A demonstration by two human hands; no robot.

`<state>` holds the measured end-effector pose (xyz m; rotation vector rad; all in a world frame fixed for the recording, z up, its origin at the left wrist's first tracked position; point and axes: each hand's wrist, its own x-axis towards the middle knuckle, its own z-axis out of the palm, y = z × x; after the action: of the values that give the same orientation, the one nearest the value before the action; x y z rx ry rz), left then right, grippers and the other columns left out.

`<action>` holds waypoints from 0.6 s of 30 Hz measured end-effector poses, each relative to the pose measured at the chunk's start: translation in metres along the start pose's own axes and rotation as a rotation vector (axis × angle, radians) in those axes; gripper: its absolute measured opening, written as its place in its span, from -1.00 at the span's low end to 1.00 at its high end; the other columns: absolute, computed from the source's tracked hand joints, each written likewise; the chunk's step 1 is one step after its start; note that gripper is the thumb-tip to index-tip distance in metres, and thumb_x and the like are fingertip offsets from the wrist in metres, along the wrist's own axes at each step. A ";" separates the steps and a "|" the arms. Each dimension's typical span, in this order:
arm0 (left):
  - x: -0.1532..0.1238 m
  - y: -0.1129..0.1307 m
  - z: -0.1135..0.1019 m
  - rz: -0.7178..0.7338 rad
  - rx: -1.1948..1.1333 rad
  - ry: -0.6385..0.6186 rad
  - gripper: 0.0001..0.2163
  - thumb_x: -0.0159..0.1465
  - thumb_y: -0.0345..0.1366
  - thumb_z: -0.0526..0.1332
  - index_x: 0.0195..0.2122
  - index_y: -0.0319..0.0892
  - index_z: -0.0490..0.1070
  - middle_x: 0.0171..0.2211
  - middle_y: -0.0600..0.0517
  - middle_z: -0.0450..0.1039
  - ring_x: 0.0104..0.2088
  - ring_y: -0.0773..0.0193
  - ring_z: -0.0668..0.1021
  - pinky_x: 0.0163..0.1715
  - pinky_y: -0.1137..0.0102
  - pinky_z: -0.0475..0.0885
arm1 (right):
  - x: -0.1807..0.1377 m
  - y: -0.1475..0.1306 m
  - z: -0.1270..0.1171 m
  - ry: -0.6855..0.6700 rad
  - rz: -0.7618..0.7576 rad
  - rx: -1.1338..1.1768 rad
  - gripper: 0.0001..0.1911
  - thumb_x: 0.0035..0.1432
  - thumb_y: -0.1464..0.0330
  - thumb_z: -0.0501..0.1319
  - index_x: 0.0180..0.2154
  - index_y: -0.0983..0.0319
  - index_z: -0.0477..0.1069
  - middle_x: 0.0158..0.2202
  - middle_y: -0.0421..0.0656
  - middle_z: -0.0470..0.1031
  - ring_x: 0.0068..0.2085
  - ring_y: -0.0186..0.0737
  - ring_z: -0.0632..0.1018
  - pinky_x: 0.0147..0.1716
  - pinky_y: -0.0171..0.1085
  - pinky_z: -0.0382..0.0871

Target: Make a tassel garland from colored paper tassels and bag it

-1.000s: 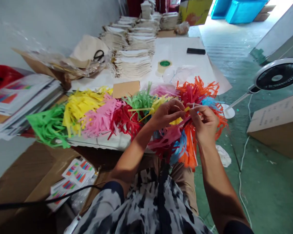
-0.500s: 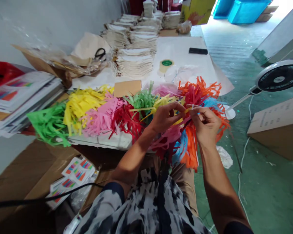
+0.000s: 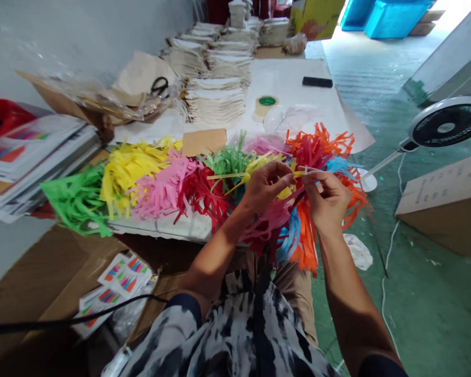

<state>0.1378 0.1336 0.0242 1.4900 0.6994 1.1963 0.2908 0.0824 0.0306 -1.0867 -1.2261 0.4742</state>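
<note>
My left hand [image 3: 265, 187] and my right hand [image 3: 326, 196] meet over the near edge of the table, both pinching the top of a yellow paper tassel [image 3: 286, 191]. Below them hangs a bunch of pink, blue, red and orange tassels [image 3: 294, 235]. A thin white string [image 3: 306, 170] shows between my right fingertips. Piles of cut paper tassels lie along the table: green [image 3: 76, 201], yellow [image 3: 131, 165], pink [image 3: 163, 188], red [image 3: 202, 193], light green [image 3: 230, 159] and orange [image 3: 317, 144].
Stacks of cream cloth bags [image 3: 215, 97], a tape roll [image 3: 266, 103], scissors [image 3: 159, 85] and a black phone [image 3: 317, 81] lie further back. Printed sheets [image 3: 31, 152] are stacked at left. A floor fan [image 3: 445, 125] and a cardboard box [image 3: 445, 207] stand at right.
My hands stay pinched together on the tassel top. They have shifted slightly, and the fingers have worked a little on the yellow strip.
</note>
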 end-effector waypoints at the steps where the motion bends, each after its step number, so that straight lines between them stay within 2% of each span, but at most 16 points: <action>1: 0.001 0.000 0.000 -0.005 -0.029 0.001 -0.62 0.27 0.04 0.40 -0.22 -0.20 0.47 -0.33 -0.01 0.61 -0.43 0.40 0.53 -0.43 0.47 0.33 | 0.000 0.000 0.000 -0.006 -0.002 -0.013 -0.91 0.26 0.27 0.36 -0.27 0.15 0.59 -0.16 -0.13 0.71 -0.14 -0.14 0.69 -0.16 -0.15 0.56; 5: 0.003 0.002 0.000 -0.005 -0.137 0.006 -0.61 0.22 0.04 0.45 -0.26 -0.18 0.44 -0.37 0.06 0.54 -0.43 0.42 0.53 -0.44 0.48 0.34 | 0.001 0.002 0.000 -0.026 -0.022 -0.051 -0.91 0.26 0.28 0.35 -0.26 0.15 0.58 -0.16 -0.13 0.70 -0.15 -0.13 0.68 -0.19 -0.16 0.55; 9: 0.003 0.007 0.000 -0.129 -0.208 -0.061 -0.62 0.23 0.03 0.44 -0.26 -0.14 0.39 -0.46 0.14 0.43 -0.59 0.50 0.33 -0.60 0.48 0.15 | 0.001 0.002 -0.001 -0.050 -0.051 -0.104 -0.91 0.31 0.27 0.32 -0.22 0.13 0.58 -0.12 -0.12 0.70 -0.18 -0.15 0.67 -0.30 -0.20 0.49; 13: 0.004 0.009 -0.001 -0.214 -0.222 -0.053 -0.61 0.20 0.05 0.46 -0.28 -0.13 0.39 -0.50 0.17 0.32 -0.60 0.49 0.29 -0.63 0.48 0.11 | 0.001 -0.002 -0.002 -0.063 -0.111 -0.223 -0.93 0.33 0.28 0.31 -0.21 0.11 0.58 -0.03 -0.13 0.67 -0.10 -0.14 0.64 -0.38 -0.23 0.41; 15: 0.005 0.008 -0.001 -0.220 -0.231 -0.023 -0.61 0.19 0.04 0.46 -0.29 -0.13 0.40 -0.51 0.17 0.28 -0.59 0.49 0.28 -0.62 0.48 0.12 | 0.000 -0.005 -0.003 -0.078 -0.110 -0.246 -0.95 0.31 0.30 0.34 -0.24 0.11 0.58 0.00 -0.14 0.64 -0.20 -0.20 0.60 -0.45 -0.26 0.32; 18: 0.006 0.006 -0.001 -0.214 -0.239 -0.004 -0.63 0.20 0.03 0.46 -0.29 -0.14 0.42 -0.49 0.15 0.32 -0.58 0.48 0.30 -0.61 0.48 0.15 | -0.001 -0.009 -0.005 -0.117 -0.049 -0.266 -0.91 0.28 0.31 0.36 -0.30 0.15 0.56 0.01 -0.15 0.63 -0.43 -0.37 0.44 -0.52 -0.29 0.21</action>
<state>0.1385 0.1377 0.0314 1.1884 0.6701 1.0719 0.2926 0.0758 0.0379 -1.2643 -1.4450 0.3467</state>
